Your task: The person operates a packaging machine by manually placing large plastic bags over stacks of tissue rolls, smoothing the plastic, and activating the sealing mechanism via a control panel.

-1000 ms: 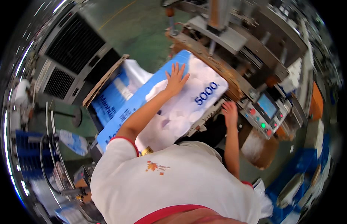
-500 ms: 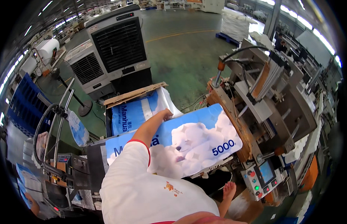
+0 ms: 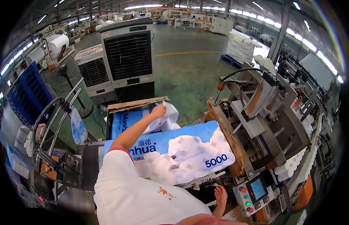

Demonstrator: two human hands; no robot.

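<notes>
My left hand [image 3: 158, 110] reaches past the large package and is closed on the white upper end of a plastic bag [image 3: 170, 115], which is lifted and crumpled above the stack. This bag belongs to a pile of blue printed bags [image 3: 121, 123] in an open bin. Nearer to me lies a long, full blue-and-white package [image 3: 189, 155] with a sleeping white bear and clouds printed on it. My right hand [image 3: 220, 195] is low beside my body, near the control panel [image 3: 253, 193], fingers apart and holding nothing.
Right of the package stands a metal machine [image 3: 264, 108] with a cylinder and a wooden edge board [image 3: 232, 150]. A cardboard strip [image 3: 137, 104] borders the bin at the back. Beyond it are two air coolers [image 3: 129, 56]. A jointed metal stand [image 3: 63, 123] is at left.
My left hand has drawn back and left, lifting and bunching the bag's end. My right hand has shifted slightly toward me and left. The view has tilted up.
</notes>
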